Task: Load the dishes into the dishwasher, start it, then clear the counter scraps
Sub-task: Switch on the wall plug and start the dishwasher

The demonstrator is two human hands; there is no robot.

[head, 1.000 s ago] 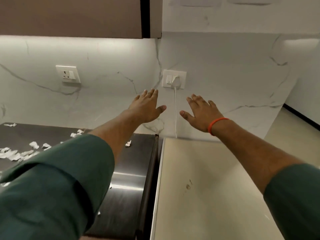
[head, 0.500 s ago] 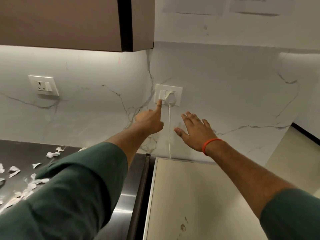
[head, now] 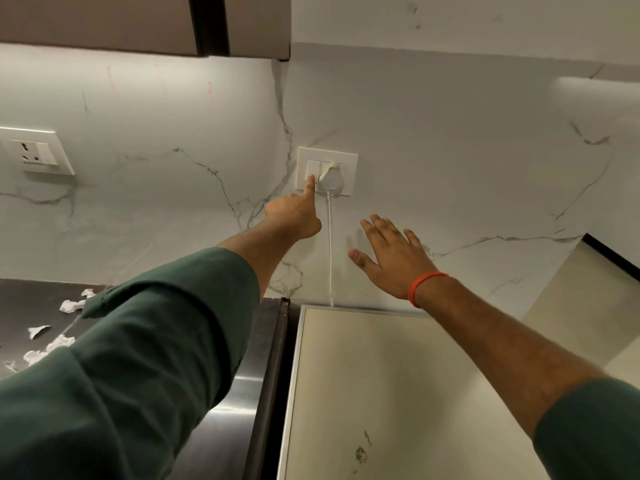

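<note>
Pressing wall switch (head: pixel 313 167) with left hand (head: pixel 294 216); right hand (head: pixel 394 252) beside.

Your arms wear dark green sleeves (head: pixel 131 358), pushed up the forearms; an orange band (head: pixel 424 287) circles your right wrist.

Glossy steel counter (head: pixel 221 424) (crumpled paper scraps (head: pixel 71 305)), veined marble wall (head: pixel 450 168)

I'm looking at a home kitchen: a marble-veined backsplash (head: pixel 450 150) under a brown wall cabinet (head: pixel 104 22), a dark steel counter (head: pixel 221 427) strewn with paper scraps (head: pixel 48 344), wall sockets (head: pixel 327 171), and a white appliance top (head: pixel 398 393).
</note>
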